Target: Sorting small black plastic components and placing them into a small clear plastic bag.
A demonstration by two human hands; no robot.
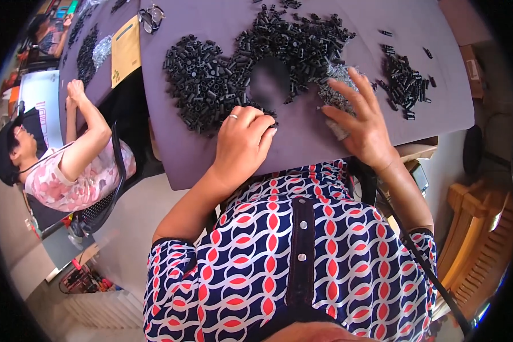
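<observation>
Sorting pieces, I judge: left hand (243, 141) curled, hold unclear, by black pieces (195, 85); right hand (367, 128) spread, visibly holding nothing, at silver pieces (335, 98) on the desk (194, 162). Next calls for a light pinch.

silver heap (332, 97) of small metal parts: one. left of it: one large black heap (194, 85), one tan envelope (125, 51), one pair of glasses (151, 18), one left hand (242, 139). beyond it: second large black heap (302, 43). right of it: one smaller black heap (406, 82). at its edge: one right hand (367, 125).
</observation>
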